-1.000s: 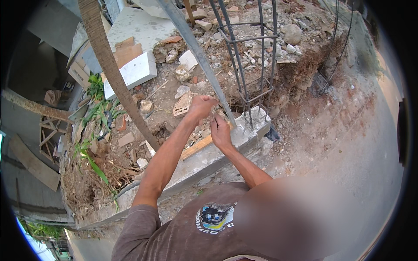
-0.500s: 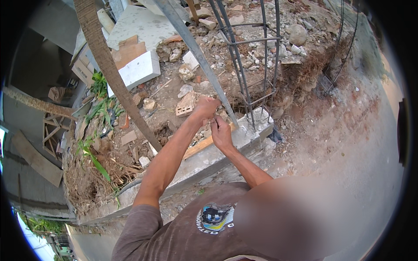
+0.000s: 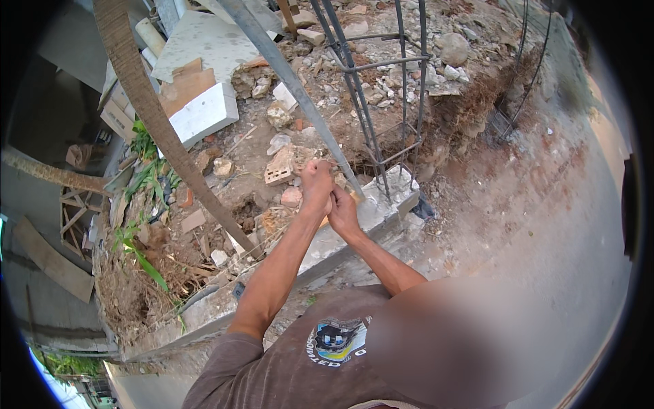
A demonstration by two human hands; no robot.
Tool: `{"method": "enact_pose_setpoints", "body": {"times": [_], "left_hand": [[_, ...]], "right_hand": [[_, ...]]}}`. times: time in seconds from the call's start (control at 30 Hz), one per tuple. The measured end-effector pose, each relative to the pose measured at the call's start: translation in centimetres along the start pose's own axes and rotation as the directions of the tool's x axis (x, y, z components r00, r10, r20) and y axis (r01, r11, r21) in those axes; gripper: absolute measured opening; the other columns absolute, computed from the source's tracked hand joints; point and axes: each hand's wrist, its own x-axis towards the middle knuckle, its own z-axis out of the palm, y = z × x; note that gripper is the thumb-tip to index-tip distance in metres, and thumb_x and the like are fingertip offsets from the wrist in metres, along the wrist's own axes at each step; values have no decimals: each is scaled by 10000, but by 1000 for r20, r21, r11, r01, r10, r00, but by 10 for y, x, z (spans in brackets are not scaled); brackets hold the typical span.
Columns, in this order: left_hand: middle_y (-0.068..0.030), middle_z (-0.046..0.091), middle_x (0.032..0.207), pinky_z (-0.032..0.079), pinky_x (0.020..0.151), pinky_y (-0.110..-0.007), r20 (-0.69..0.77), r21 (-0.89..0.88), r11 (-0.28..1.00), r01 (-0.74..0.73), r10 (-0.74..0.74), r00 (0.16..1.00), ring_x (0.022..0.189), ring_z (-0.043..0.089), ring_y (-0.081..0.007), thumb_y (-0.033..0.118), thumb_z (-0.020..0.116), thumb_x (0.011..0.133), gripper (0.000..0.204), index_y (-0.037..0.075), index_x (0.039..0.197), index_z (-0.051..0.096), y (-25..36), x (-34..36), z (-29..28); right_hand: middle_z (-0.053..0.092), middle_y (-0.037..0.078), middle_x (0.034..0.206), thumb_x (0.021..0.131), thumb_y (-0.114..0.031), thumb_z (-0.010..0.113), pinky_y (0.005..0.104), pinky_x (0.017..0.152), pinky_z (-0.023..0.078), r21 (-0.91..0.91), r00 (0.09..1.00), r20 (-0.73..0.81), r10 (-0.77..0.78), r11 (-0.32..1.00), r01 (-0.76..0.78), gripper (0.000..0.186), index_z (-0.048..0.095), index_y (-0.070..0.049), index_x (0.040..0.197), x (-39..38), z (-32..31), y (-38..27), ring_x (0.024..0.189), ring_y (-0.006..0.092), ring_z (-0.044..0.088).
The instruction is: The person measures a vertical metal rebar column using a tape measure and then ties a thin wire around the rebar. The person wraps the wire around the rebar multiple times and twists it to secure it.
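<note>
Left hand [image 3: 315, 185] and right hand [image 3: 344, 210] touching, fingers look curled; cannot tell what they grasp; nearby grey metal pole [image 3: 300, 90], foot near right end of concrete beam [image 3: 323, 249]; step seems close finger work, next move calls for steady fingers

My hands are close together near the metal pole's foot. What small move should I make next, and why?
I'd probably ease the left hand slightly away from the right hand. They appear to touch, hiding anything between them, so parting them a little might show what you're handling beside the metal pole.
</note>
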Motion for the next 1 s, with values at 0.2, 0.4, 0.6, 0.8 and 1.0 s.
{"method": "enact_pose_setpoints", "body": {"times": [0.2,0.4,0.6,0.8,1.0], "left_hand": [[31,399,619,282,457,-265,178,-129,989,76,-53,983,505,350,-77,76,531,948,91,50,860,524,7,1,-6],[-15,575,768,410,553,-274,129,-43,994,103,-96,987,623,548,-119,112,563,964,55,109,975,510,33,1,-10],[-11,603,817,491,853,-354,118,-38,997,61,-56,991,856,637,-178,132,564,997,63,115,1039,519,33,2,-8],[-29,643,853,518,923,-406,256,-242,960,139,-75,964,861,659,-191,148,560,1010,47,109,1010,533,24,16,-24],[-24,624,773,553,839,-382,376,-242,934,262,-159,913,821,647,-173,94,585,978,52,106,995,537,33,30,-27]], "right_hand": [[654,176,788,1031,-88,504,372,657,484,-70,997,16,74,995,-73,177,638,25,1058,-1,-12,-13,718,212,618],[613,217,700,1020,-99,509,427,605,476,-122,997,19,75,990,-72,167,630,16,1017,1,-12,-29,627,334,636],[591,232,685,1020,-116,520,438,594,469,-102,998,2,63,993,-62,168,598,21,962,-2,-14,-34,613,345,627],[573,247,684,1017,-125,522,461,600,457,-149,1000,-6,30,988,-31,187,560,21,906,-2,-19,-33,633,400,605],[606,234,718,1021,-135,508,448,626,474,-184,999,-35,24,983,-30,192,620,16,981,-3,-31,-40,654,417,592]]}}
